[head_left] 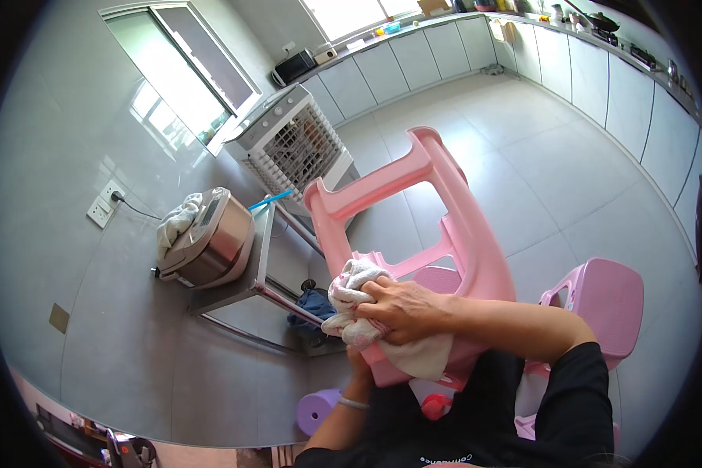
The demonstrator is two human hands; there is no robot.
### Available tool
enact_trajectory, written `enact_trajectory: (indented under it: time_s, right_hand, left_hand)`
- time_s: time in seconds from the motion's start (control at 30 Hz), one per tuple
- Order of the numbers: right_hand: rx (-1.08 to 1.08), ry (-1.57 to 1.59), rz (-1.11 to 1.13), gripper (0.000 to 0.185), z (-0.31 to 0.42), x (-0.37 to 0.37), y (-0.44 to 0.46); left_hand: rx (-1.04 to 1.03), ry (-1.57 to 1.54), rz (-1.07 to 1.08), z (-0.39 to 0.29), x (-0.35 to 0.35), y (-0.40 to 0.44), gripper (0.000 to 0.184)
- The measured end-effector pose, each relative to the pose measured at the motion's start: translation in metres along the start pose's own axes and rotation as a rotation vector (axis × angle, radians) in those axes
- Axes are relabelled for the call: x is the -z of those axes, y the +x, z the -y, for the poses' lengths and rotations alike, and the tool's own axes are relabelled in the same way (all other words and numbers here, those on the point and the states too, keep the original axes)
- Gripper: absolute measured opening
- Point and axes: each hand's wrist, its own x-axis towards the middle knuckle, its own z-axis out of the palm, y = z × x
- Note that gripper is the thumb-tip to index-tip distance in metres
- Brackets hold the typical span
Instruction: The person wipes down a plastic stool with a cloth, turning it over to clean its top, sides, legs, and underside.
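Note:
A large pink plastic stool is tilted up in front of my lap, its legs and crossbars facing away from me. My right hand is closed on a bunched white cloth with pinkish patches and presses it against the stool's near left side. Part of the cloth hangs over the stool below my wrist. My left hand, with a bracelet at the wrist, holds the stool's lower left edge; its fingers are mostly hidden behind the cloth and the stool.
To the right stands a smaller pink stool. A rice cooker sits on a metal rack at the left, with an air cooler behind it. A purple cylinder is near my left forearm. Cabinets line the far walls.

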Motion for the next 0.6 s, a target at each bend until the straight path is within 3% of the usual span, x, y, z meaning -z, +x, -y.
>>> enact_trajectory:
  time_s: [0.13, 0.23, 0.3, 0.4, 0.57, 0.6]
  right_hand:
    - [0.009, -0.024, 0.002, 0.045, 0.000, -0.003, 0.000]
    - [0.036, -0.030, -0.014, 0.046, -0.001, -0.003, 0.001]
    - [0.015, -0.033, 0.002, 0.045, 0.001, 0.002, 0.002]
    - [-0.122, -0.036, -0.139, 0.045, 0.000, 0.005, 0.001]
    - [-0.411, -0.057, -0.570, 0.049, -0.023, 0.015, 0.005]
    - [-0.494, 0.011, -0.604, 0.051, -0.027, 0.017, 0.005]
  left_hand:
    - [-0.017, -0.089, -0.071, -0.031, -0.010, 0.015, 0.053]
    - [0.075, -0.247, 0.126, -0.089, -0.036, 0.044, 0.053]
    - [0.050, -0.036, -0.301, -0.113, -0.035, 0.070, 0.056]
    - [-0.010, 0.256, -0.373, -0.164, -0.095, 0.086, 0.058]
    - [-0.106, -0.100, -0.174, -0.152, -0.169, 0.109, 0.068]
    - [-0.100, -0.139, -0.006, -0.133, -0.153, 0.133, 0.068]
